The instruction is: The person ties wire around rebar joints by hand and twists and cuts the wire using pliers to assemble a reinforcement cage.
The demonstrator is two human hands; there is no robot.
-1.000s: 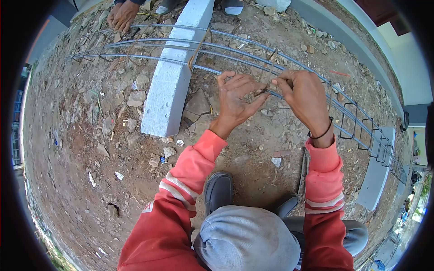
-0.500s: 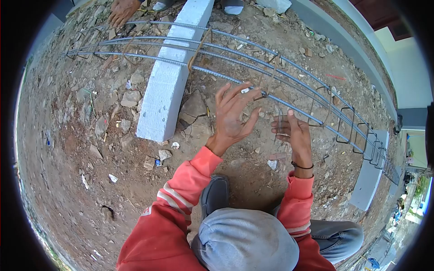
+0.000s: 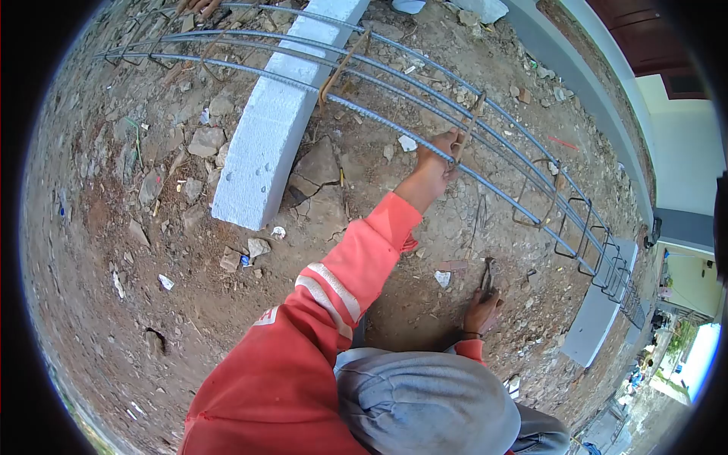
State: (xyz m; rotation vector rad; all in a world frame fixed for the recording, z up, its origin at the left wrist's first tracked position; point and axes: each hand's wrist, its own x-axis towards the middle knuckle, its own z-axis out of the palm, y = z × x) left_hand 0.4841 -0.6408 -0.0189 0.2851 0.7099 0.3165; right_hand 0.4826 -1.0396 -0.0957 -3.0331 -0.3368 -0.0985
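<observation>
My left hand (image 3: 437, 165) reaches up to the rebar cage (image 3: 379, 117). Its fingers are closed around a rusty stirrup (image 3: 472, 125), where it meets the nearest long bar; the bars partly cover the fingertips. Low on the right, close to my knees, my right hand (image 3: 482, 312) is wrapped round the handles of dark pincers (image 3: 487, 274), their head pointing away from me. A thin wire (image 3: 478, 216) lies on the dirt between my hands and the cage.
A pale block beam (image 3: 262, 152) supports the cage on the left, and another block (image 3: 599, 318) on the right. At the top left edge another person's hand (image 3: 201, 6) is near the bars. Stones and litter cover the ground; a low wall (image 3: 599, 114) runs behind.
My left hand has gone from spread fingers near the front bar to a grip on the stirrup. My right hand has drawn back toward me and now holds pincers.
</observation>
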